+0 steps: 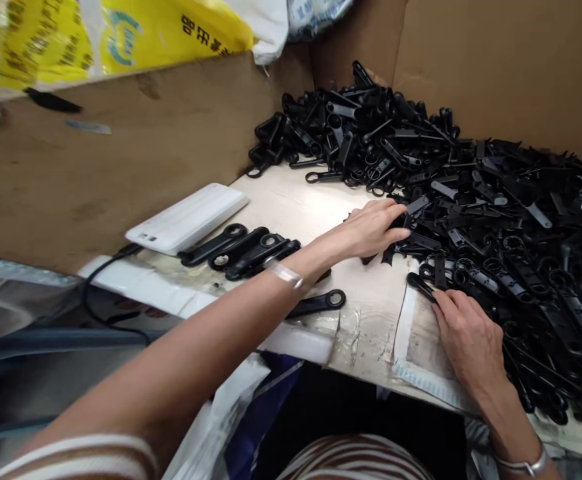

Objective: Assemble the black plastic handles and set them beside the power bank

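Observation:
My left hand (pixel 375 228) reaches to the near edge of a heap of small flat black plastic pieces (pixel 463 207). Its fingers are stretched out and the thumb stands apart from them. Dark pieces show beneath the palm, partly hidden by the hand. My right hand (pixel 471 337) is closed on a black plastic handle (pixel 421 285), whose rounded end sticks out past the fingertips toward the left. Beside that hand lie many ring-ended black handles (pixel 565 307). A single ring-ended handle (pixel 321 303) rests under my left forearm, near the table's front edge.
Several black handles (pixel 251 257) lie in a row by a white power bank (pixel 188 217) with a black cable. Another heap of ring-ended handles (pixel 345 127) stands at the back against cardboard walls (pixel 511 67). A yellow printed bag (pixel 171 30) hangs over the left wall.

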### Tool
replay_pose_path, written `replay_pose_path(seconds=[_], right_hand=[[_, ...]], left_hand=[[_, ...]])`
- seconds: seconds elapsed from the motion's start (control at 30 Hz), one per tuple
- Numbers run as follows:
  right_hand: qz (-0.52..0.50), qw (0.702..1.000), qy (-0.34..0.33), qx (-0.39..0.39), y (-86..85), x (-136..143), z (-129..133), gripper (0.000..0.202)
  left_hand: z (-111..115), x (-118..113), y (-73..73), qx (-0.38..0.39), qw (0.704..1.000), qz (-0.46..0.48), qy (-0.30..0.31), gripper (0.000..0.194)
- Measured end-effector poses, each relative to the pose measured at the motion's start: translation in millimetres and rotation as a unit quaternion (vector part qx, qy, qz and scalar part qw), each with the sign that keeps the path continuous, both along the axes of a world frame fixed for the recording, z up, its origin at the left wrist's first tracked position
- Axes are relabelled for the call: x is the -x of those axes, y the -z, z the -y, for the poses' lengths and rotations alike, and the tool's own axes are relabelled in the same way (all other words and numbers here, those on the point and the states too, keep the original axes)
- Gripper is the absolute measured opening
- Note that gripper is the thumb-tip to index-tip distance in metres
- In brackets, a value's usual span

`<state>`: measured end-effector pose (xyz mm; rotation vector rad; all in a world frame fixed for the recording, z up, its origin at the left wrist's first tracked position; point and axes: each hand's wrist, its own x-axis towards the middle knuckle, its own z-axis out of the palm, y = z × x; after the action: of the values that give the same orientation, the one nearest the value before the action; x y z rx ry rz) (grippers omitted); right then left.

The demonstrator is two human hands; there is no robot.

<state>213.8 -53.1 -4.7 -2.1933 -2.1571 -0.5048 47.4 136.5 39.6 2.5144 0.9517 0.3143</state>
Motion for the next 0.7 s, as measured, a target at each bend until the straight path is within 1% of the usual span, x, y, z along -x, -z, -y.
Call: replay_pose_path(seconds=[0.07, 0.1, 0.17, 0.23, 0.33, 0.43, 0.57, 0.63, 0.7], right_hand=[[-0.012, 1.0, -0.021, -0.014, 1.1, -2.2, 2.0, 0.02], [-0.018, 0.999, -0.031, -0.019, 1.5, -3.6, 3.1, 0.02], [-0.027, 0.998, -0.051, -0.018, 1.9, -6.9, 5.7, 0.021], [-0.034, 0.997, -0.067, -0.012, 1.9, -9.9, 8.2, 0.022], [-0.052, 0.994, -0.091, 0.001, 1.2, -13.1, 12.3, 0.028], [-0.076, 0.989, -0.124, 0.006, 0.2, -15.6, 17.4, 0.03], [-0.089, 0.983, -0.16, 0.011, -0.7, -20.2, 25.0, 0.03], [-0.092, 0.982, -0.161, 0.019, -1.0, -22.8, 28.1, 0.03], [-0.1, 0.982, -0.159, 0.02, -2.0, -25.0, 30.4, 0.028]], left_hand=[[-28.6, -29.7, 5.2, 0.009, 0.999, -0.027, -0.038, 0.059], [-39.2, -40.9, 9.3, 0.018, 0.998, -0.032, -0.046, 0.064], [-52.3, -54.6, 18.6, 0.038, 0.999, -0.032, -0.022, 0.067], [-56.0, -58.1, 27.6, 0.05, 0.998, -0.023, 0.025, 0.066], [-50.2, -51.9, 37.4, 0.064, 0.994, 0.024, 0.088, 0.067], [-35.8, -42.2, 40.9, 0.079, 0.987, 0.063, 0.128, 0.064], [-8.2, -34.5, 39.0, 0.072, 0.985, 0.086, 0.132, 0.061], [3.3, -33.1, 36.4, 0.07, 0.984, 0.089, 0.138, 0.062], [9.0, -30.9, 31.5, 0.076, 0.98, 0.084, 0.162, 0.062]])
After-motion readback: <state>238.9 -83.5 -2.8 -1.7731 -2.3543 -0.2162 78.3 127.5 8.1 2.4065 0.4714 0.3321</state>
